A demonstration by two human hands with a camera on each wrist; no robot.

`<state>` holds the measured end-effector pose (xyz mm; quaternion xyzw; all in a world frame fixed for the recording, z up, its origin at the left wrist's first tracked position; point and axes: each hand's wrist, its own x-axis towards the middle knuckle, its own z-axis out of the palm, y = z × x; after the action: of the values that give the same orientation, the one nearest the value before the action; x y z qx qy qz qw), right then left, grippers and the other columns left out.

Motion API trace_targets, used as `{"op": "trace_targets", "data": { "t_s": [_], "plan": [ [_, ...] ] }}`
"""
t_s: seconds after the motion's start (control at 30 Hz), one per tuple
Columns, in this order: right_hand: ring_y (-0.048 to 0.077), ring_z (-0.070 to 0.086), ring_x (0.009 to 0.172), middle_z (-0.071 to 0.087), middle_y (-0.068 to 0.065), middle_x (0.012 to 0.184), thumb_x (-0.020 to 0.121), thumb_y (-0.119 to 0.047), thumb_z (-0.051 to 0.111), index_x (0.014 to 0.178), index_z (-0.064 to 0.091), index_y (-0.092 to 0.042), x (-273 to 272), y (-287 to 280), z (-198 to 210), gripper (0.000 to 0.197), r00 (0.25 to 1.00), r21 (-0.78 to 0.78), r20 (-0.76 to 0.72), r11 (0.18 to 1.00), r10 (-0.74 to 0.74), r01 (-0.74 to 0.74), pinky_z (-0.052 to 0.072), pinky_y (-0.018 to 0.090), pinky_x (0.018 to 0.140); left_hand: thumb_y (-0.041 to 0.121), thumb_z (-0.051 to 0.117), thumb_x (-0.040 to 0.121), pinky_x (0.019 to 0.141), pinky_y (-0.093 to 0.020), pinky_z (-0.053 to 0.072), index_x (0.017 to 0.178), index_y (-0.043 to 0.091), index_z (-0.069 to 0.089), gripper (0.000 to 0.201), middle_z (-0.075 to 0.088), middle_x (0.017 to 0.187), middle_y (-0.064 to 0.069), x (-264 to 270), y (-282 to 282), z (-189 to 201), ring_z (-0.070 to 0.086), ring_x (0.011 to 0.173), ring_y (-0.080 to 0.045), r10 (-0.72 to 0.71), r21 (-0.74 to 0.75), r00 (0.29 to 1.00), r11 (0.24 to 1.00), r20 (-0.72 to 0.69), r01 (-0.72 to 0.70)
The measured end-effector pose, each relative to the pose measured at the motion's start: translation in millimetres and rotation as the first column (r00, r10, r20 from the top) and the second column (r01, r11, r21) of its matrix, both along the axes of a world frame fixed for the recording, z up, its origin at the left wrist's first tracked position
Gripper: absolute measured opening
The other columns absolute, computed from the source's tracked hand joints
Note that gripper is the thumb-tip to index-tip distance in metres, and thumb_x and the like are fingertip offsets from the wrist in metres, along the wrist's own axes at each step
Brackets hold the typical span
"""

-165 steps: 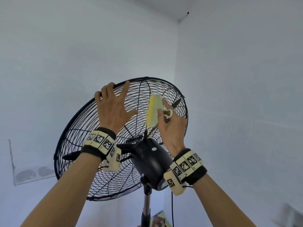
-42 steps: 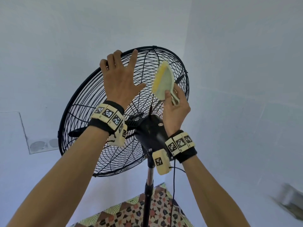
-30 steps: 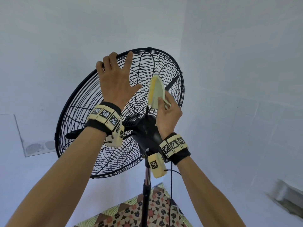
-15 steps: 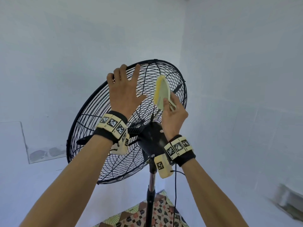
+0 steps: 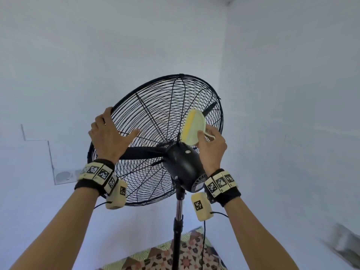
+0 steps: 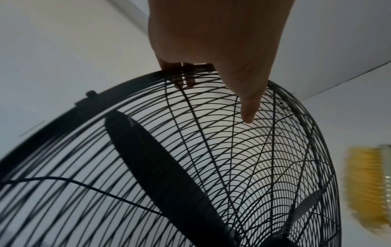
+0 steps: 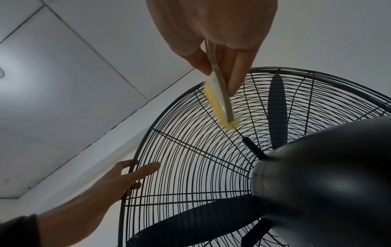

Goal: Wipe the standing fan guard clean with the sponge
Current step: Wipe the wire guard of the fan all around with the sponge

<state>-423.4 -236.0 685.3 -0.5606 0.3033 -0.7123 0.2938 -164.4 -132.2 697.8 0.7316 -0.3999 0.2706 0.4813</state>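
The sponge (image 5: 192, 128) was a pale oval pad with a yellow scrubbing face and a loop handle (image 5: 210, 135) on its back. Its yellow face lay against the rear wires of the fan guard (image 5: 155, 106), upper right of the centre, just above the motor housing (image 5: 183, 164). In the right wrist view the yellow fibres (image 7: 220, 113) touched the wires close to a radial spoke.

The right hand (image 5: 211, 147) held the sponge by its back, thumb pressed on the pale pad and fingers curled at the loop handle. The left hand (image 5: 109, 137) gripped the guard's outer rim at the upper left: fingers hooked over the rim, thumb stretched flat across the wires. The left wrist view showed the fingertips (image 6: 186, 81) wrapped round the rim from the far side.

The guard was a black wire cage, tilted upward, seen from behind. Dark blades (image 5: 140, 153) sat inside it; whether they moved could not be told. The housing sat atop a chrome and black pole (image 5: 178, 221), with a thin black cord (image 5: 203, 240) hanging beside it.

Both wrists carried black bands with pale marker blocks (image 5: 220, 182). White walls (image 5: 78, 55) met in a corner behind the fan. A patterned mat (image 5: 161, 258) showed at the pole's foot.
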Motion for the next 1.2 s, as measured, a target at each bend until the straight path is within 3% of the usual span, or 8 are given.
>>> {"op": "trace_targets", "data": {
  "t_s": [0.2,0.33,0.43,0.57,0.77,0.97,1.07,1.2],
  "plan": [
    [0.014,0.071,0.1,0.072,-0.018,0.099,0.091,-0.011,0.073,0.101,0.071,-0.031,-10.4,29.6,4.1,0.022,0.99,-0.029,0.075,0.993,0.118,-0.116,0.064,0.046,0.077,0.072,0.08,0.068,0.092,-0.059,0.044,0.139,0.007,0.042,0.103,0.053,0.127,-0.025,-25.5,28.7,8.2,0.052,0.112,-0.046,0.066,0.067,0.996,0.995,0.056,-0.069],
    [0.014,0.072,0.101,0.073,-0.019,0.099,0.091,-0.014,0.074,0.106,0.073,-0.031,-27.1,52.8,26.7,0.024,0.976,-0.082,0.149,0.986,0.159,-0.148,0.064,0.046,0.08,0.076,0.06,0.085,0.076,-0.051,0.047,0.125,0.008,0.053,0.08,0.058,0.11,-0.023,-72.5,59.0,22.3,0.058,0.093,-0.043,0.062,0.059,0.977,0.995,0.204,-0.075],
    [0.013,0.072,0.105,0.075,-0.006,0.11,0.094,-0.017,0.072,0.116,0.072,-0.022,-46.3,71.0,43.9,0.022,0.966,-0.163,0.195,0.976,0.173,-0.142,0.063,0.047,0.084,0.06,0.052,0.1,0.068,-0.04,0.042,0.11,0.013,0.065,0.05,0.064,0.092,-0.014,-111.0,81.3,33.4,0.062,0.075,-0.037,-0.037,0.033,0.953,0.999,0.3,0.029],
    [0.016,0.073,0.106,0.075,-0.001,0.112,0.098,-0.021,0.07,0.112,0.068,-0.035,-71.6,93.8,62.0,0.02,0.974,-0.27,0.123,0.95,0.193,-0.154,0.063,0.047,0.084,0.03,0.062,0.099,0.071,-0.033,0.049,0.104,0.022,0.081,0.022,0.071,0.092,-0.004,-150.2,96.3,40.3,0.067,0.076,-0.027,-0.286,0.058,0.904,0.957,0.319,0.283],
    [0.008,0.074,0.09,0.074,-0.01,0.096,0.099,-0.021,0.07,0.113,0.067,-0.021,-98.5,114.0,72.3,0.015,0.979,-0.269,0.064,0.948,0.194,-0.171,0.065,0.035,0.071,0.0,0.053,0.091,0.11,-0.042,0.048,0.136,0.024,0.066,0.053,0.069,0.132,-0.002,-186.0,90.2,38.9,0.065,0.119,-0.022,-0.627,0.215,0.776,0.769,0.068,0.602],
    [0.02,0.077,0.091,0.076,0.007,0.102,0.097,-0.03,0.072,0.109,0.062,-0.019,-112.7,104.3,72.3,0.019,0.976,-0.192,0.067,0.962,0.209,-0.193,0.065,0.047,0.071,-0.019,0.042,0.076,0.114,-0.045,0.043,0.136,0.019,0.049,0.071,0.052,0.147,-0.005,-225.5,54.5,26.2,0.053,0.135,-0.025,-0.793,0.244,0.604,0.602,0.078,0.76],
    [0.027,0.077,0.096,0.075,0.009,0.107,0.093,-0.041,0.072,0.103,0.061,-0.03,-119.3,88.9,59.9,0.019,0.972,-0.111,0.134,0.978,0.192,-0.178,0.064,0.052,0.074,-0.021,0.034,0.068,0.123,-0.036,0.034,0.127,0.011,0.047,0.068,0.048,0.145,-0.014,-239.2,26.4,14.4,0.045,0.144,-0.021,-0.917,0.187,0.398,0.392,0.006,0.901],
    [0.01,0.074,0.094,0.074,0.002,0.104,0.097,-0.043,0.067,0.105,0.058,-0.033,-125.1,76.4,36.7,0.016,0.989,-0.078,0.148,0.997,-0.017,0.028,0.063,0.042,0.081,-0.025,0.034,0.075,0.112,-0.02,0.039,0.125,0.005,0.052,0.061,0.053,0.144,-0.009,-250.2,4.2,1.9,0.048,0.138,0.0,-0.961,0.102,0.269,0.263,-0.058,0.959]
  ]
}}
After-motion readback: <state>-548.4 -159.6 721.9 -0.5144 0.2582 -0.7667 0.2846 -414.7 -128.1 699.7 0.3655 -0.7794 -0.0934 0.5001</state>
